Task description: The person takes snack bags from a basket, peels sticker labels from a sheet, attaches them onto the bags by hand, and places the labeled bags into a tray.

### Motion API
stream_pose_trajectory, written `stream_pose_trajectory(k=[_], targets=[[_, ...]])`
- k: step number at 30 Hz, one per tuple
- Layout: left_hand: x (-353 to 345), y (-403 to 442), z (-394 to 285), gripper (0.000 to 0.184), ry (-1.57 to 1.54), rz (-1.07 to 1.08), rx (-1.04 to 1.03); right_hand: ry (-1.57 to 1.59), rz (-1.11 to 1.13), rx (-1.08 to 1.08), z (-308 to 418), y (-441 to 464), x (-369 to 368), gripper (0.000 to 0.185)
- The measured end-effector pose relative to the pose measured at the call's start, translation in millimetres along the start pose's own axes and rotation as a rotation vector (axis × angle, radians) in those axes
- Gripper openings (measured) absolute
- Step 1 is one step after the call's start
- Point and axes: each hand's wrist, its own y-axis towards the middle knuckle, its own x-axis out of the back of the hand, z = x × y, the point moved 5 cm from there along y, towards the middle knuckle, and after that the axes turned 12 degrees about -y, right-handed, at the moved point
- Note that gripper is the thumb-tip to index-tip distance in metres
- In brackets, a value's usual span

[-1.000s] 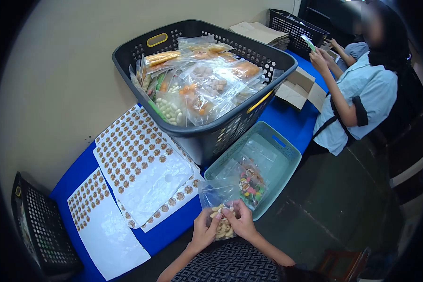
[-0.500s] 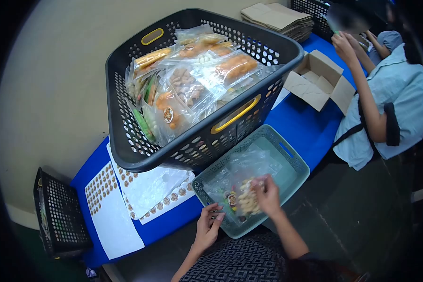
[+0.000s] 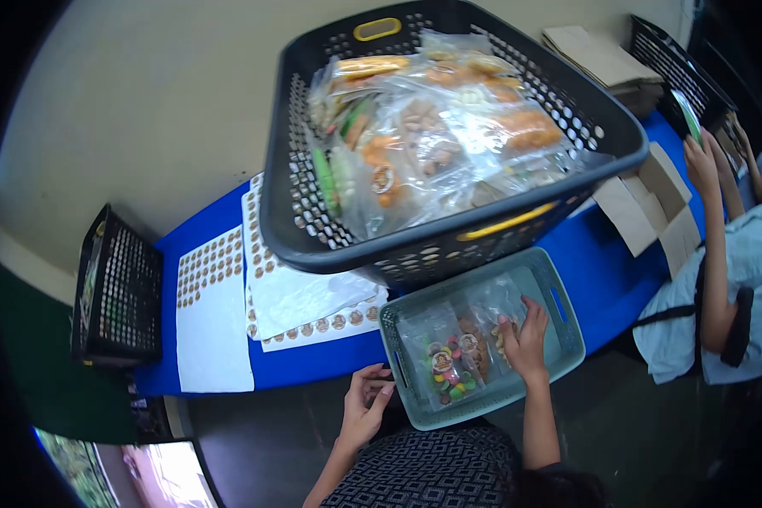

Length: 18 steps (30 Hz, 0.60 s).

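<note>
My right hand (image 3: 527, 345) is inside the green tray (image 3: 567, 326), thumb and fingers apart over a clear bag of pale nuts (image 3: 498, 345) that it partly hides. Beside that bag lie a bag of brown pieces (image 3: 480, 360) and a bag of colourful sweets (image 3: 455, 377), each with a round sticker. Just outside the tray's left side is my left hand (image 3: 366, 408), loosely curled, fingers apart and holding nothing. Behind the tray stands a large black basket (image 3: 356, 258) heaped with filled clear bags (image 3: 432, 144).
Sheets of round stickers (image 3: 216, 309) lie on the blue table (image 3: 300, 372) at the left, near another black basket (image 3: 131, 292). On the right are an open cardboard box (image 3: 648, 203), stacked brown cardboard (image 3: 597, 55) and a co-worker (image 3: 715, 288) holding a small packet.
The nut bag, held in both hands a second ago, now lies in the tray. My right hand moved right and its fingers spread; my left hand came off the bag. The view has shifted.
</note>
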Motion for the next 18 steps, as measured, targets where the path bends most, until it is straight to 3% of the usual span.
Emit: stream_pose_trajectory(k=[6, 9, 18], targets=[[32.2, -20.3, -8.2, 0.029, -0.082, -0.163, -0.145, 0.070, 0.157, 0.300, 77.1, -4.7, -17.9, 0.042], [62.4, -40.1, -15.1, 0.027, -0.125, -0.275, -0.218, 0.057, 0.396, 0.361, 121.6, -20.9, -39.0, 0.040], [183.6, -133.3, -14.7, 0.028, -0.212, -0.725, -0.407, 0.164, 0.554, 0.720, 252.4, -79.9, -93.9, 0.040]])
